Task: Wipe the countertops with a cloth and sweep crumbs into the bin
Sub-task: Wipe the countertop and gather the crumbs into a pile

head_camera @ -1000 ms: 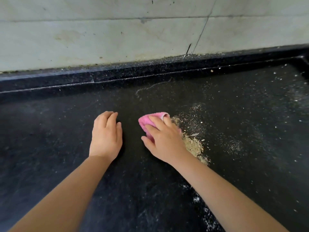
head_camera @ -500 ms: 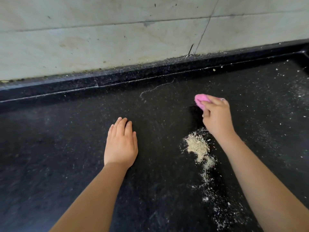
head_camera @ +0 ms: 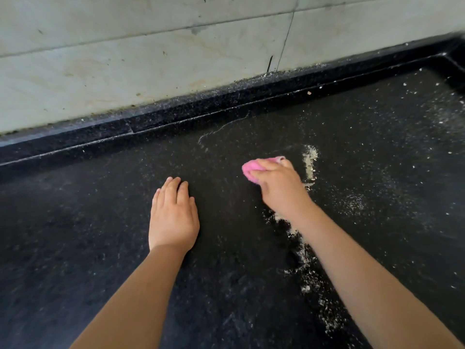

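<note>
While the right hand (head_camera: 279, 188) presses down on the black speckled stone bench (head_camera: 100, 222), its grip is closed around a bunched pink cloth (head_camera: 251, 168), which pokes out past the fingers. Pale beige crumbs (head_camera: 310, 161) lie just right of the cloth, with more trailing nearer the person beside the right forearm. Left of the cloth, the left hand (head_camera: 173, 219) rests flat, palm down, fingers extended and holding nothing.

right hand (head_camera: 279, 190) with pink cloth (head_camera: 253, 170) swung back leftward, crumbs (head_camera: 310, 159) now smeared into a thin streak beside it
</note>
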Motion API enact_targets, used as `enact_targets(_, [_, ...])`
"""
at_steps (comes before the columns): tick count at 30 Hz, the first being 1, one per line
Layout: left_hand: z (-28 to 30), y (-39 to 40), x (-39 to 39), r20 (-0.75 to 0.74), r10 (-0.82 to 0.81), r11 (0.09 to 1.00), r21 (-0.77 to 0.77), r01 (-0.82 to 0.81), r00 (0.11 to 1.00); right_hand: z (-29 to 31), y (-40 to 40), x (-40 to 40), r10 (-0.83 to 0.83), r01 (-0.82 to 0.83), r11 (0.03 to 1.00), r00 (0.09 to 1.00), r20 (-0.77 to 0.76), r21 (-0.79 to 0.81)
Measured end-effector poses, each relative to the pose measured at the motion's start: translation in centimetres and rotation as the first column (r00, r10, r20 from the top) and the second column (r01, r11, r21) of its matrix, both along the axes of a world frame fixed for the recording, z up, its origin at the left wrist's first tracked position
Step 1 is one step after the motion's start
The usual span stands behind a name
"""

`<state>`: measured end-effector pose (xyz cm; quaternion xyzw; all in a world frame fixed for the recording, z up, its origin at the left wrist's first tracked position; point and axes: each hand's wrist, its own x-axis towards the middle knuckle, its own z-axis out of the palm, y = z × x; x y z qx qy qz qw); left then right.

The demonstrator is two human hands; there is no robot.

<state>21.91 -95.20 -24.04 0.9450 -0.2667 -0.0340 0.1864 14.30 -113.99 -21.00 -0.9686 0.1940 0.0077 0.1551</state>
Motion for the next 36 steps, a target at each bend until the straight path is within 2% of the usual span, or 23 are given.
enact_targets(4, [0.1,0.0,-0.1,0.011,-0.001,1.0,-0.001,0.001,1.0,0.4,-6.4,-0.6,-0.251,0.252,0.968,0.967,-0.044,0.008])
enact_targets(6, [0.3,-0.1,-0.1,0.0,-0.007,1.0,-0.002,0.007,1.0,1.3,-7.5,-1.0,-0.3,0.3,0.953,0.954,-0.016,-0.036])
enact_targets(8, [0.4,-0.1,0.1,-0.004,-0.007,1.0,-0.003,0.007,1.0,2.6,-5.3,-1.5,-0.231,0.235,0.972,0.964,0.129,-0.021])
enact_targets(10, [0.5,-0.1,-0.1,-0.013,-0.008,1.0,0.016,0.008,1.0,3.2,-0.3,-2.5,-0.119,0.114,0.993,0.96,0.253,0.038])
enact_targets(11, [0.6,-0.1,-0.1,-0.02,-0.007,1.0,0.022,0.007,1.0,2.8,2.1,-3.2,-0.053,0.051,0.999,0.956,0.289,0.015])
enact_targets(13, [0.8,-0.2,-0.2,-0.035,-0.007,1.0,0.016,0.007,0.999,1.5,5.9,-4.2,0.046,-0.039,0.999,0.945,0.323,-0.027])
enact_targets(15, [1.0,-0.2,-0.3,-0.044,-0.003,1.0,0.016,0.004,0.999,-0.1,7.8,-4.6,0.141,-0.134,0.99,0.949,0.28,-0.043])
enact_targets(18, [1.2,-0.3,-0.4,-0.072,0.006,1.0,0.011,-0.006,0.997,-1.7,7.2,-5.3,0.252,-0.231,0.967,0.934,0.255,-0.109])
enact_targets(21, [1.6,-0.3,-0.6,-0.083,0.004,1.0,0.003,-0.004,0.997,-2.3,3.0,-5.2,0.193,-0.162,0.978,0.94,0.28,-0.13])
enact_targets(25, [1.6,-0.3,-0.6,-0.084,0.001,1.0,-0.001,-0.001,0.996,-1.8,-3.9,-4.5,-0.075,0.11,0.981,0.975,0.207,-0.159])
enact_targets(27, [1.7,-0.3,-0.7,-0.087,0.004,1.0,0.001,-0.004,0.996,-1.0,-4.9,-4.2,-0.135,0.172,0.972,0.967,0.215,-0.163])
enact_targets(28, [1.6,-0.3,-0.6,-0.085,0.004,1.0,0.001,-0.003,0.996,-0.5,-4.3,-4.2,-0.106,0.154,0.974,0.959,0.263,-0.169])
enact_targets(30, [1.5,-0.4,-0.6,-0.077,-0.003,1.0,0.001,0.003,0.997,0.1,-1.3,-4.6,0.048,0.008,0.986,0.945,0.322,-0.169])
enact_targets(33, [1.5,-0.3,-0.6,-0.075,-0.011,1.0,0.007,0.011,0.997,0.0,4.6,-6.3,0.263,-0.242,0.964,0.919,0.293,-0.105])
enact_targets(36, [1.6,-0.2,-0.7,-0.069,-0.012,1.0,0.009,0.013,0.998,-1.2,6.4,-7.7,0.366,-0.318,0.922,0.903,0.227,-0.221])
